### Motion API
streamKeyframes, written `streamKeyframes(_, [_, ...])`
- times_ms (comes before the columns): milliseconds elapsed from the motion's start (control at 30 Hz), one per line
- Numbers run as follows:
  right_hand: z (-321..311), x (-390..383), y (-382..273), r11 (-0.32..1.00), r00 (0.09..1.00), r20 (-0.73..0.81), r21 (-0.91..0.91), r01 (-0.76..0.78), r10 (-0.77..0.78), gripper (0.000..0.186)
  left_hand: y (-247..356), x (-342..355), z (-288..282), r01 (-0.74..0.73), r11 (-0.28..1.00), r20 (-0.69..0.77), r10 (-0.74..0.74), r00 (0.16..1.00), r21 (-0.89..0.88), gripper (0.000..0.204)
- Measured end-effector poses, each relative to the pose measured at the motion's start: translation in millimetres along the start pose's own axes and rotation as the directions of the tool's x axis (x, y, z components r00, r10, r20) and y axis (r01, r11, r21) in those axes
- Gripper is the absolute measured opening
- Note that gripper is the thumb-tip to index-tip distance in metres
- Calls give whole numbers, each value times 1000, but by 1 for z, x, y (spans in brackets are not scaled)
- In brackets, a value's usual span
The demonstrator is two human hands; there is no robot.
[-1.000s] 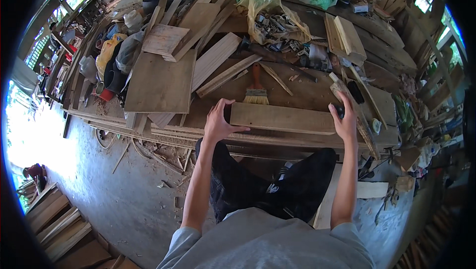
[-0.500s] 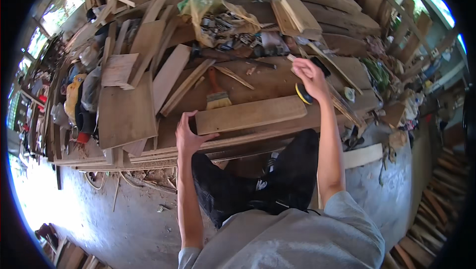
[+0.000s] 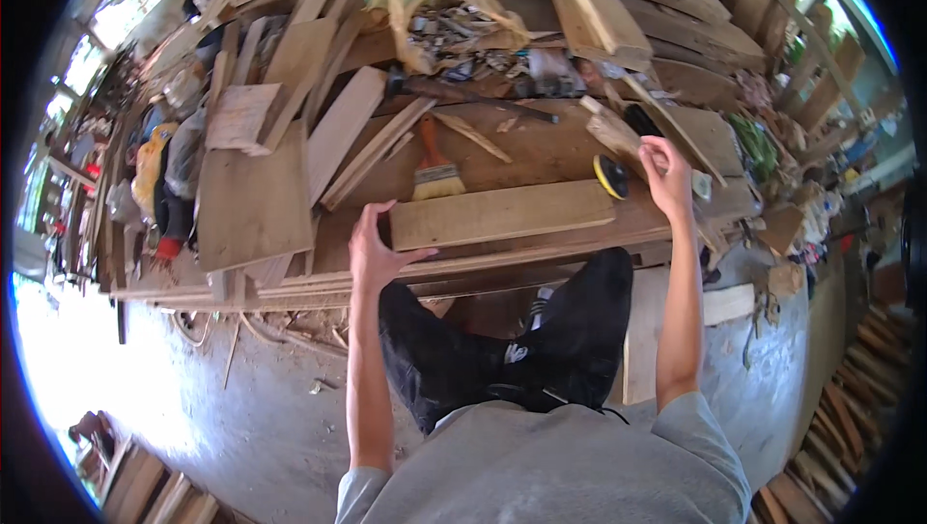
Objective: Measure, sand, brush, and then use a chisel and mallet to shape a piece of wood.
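A flat wooden board lies lengthwise on the bench in front of my knees. At its left end my left hand is open, thumb and fingers spread around the corner; the thumb lies along the near edge. My right hand hovers off the board's right end, fingers loosely curved and apart, with nothing visible in them. Beside it a round black-and-yellow pad stands tilted against the board's right end. A wide paintbrush with an orange handle lies just behind the board.
Loose planks crowd the bench's left side. Further back are a hammer, an open plastic bag of small hardware and a stacked pair of boards. Sticks and a dark handled object lie near my right hand.
My right hand has drawn back toward me and to the right, away from the pale stick behind the pad. The left hand keeps its place at the board's end. The view has shifted slightly.
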State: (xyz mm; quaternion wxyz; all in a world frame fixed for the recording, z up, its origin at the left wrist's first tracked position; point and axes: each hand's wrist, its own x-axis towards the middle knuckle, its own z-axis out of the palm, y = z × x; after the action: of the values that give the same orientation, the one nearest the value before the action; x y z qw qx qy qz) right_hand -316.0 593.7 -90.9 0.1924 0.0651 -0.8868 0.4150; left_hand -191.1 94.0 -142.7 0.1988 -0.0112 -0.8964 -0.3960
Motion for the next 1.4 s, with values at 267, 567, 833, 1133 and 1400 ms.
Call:
streamKeyframes(267, [155, 3, -146, 932, 824, 447, 73, 355, -349, 38, 1, 6, 2, 57, 997, 46, -54, 997, -55, 91])
streamKeyframes(567, [273, 31, -169, 971, 792, 610, -196, 135, 13, 83, 1, 7, 2, 95, 995, 101, -92, 991, -22, 95])
streamKeyframes(833, [242, 13, -201, 997, 809, 586, 81, 11, -57, 39, 10, -1, -7, 162, 986, 100, -164, 981, 31, 98])
streamKeyframes(1133, [232, -75, -213, 854, 879, 160, 367, 369, -449, 25, -10, 5, 4, 94, 977, 46, -87, 995, -192, 94])
streamKeyframes(1400, [85, -43, -93, 1000, 999, 37, 7, 16, -16, 24, -3, 8, 0, 26, 991, 34, -22, 999, -130, 88])
